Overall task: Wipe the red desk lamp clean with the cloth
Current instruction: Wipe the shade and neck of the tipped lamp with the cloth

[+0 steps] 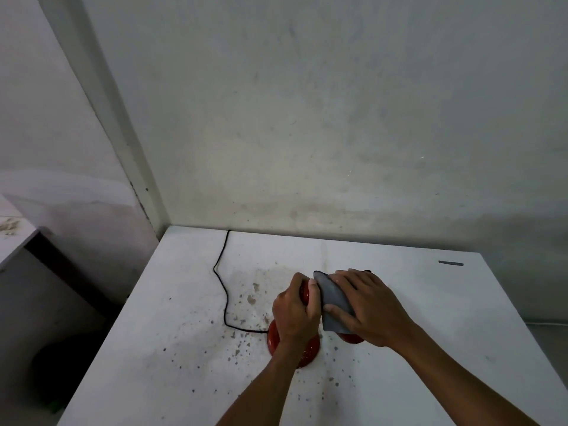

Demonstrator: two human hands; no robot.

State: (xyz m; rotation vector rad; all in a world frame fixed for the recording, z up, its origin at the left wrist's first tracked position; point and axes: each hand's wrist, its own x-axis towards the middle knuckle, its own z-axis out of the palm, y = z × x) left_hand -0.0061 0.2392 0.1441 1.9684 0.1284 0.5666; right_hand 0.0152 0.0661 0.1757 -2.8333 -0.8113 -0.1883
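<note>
The red desk lamp (273,341) stands on a white table (445,302), mostly hidden under my hands. Its round red base shows below my left wrist, and a bit of red shade peeks out under my right hand. My left hand (296,309) is closed around the lamp's upper part. My right hand (365,305) presses a grey cloth (333,298) flat against the lamp's shade, fingers spread over the cloth. A black cord (222,290) runs from the base to the table's back edge.
Dust and crumbs are scattered over the table around the lamp. A small dark strip (451,263) lies at the back right. Walls close off the back and left. A lower white surface (12,238) stands at the far left.
</note>
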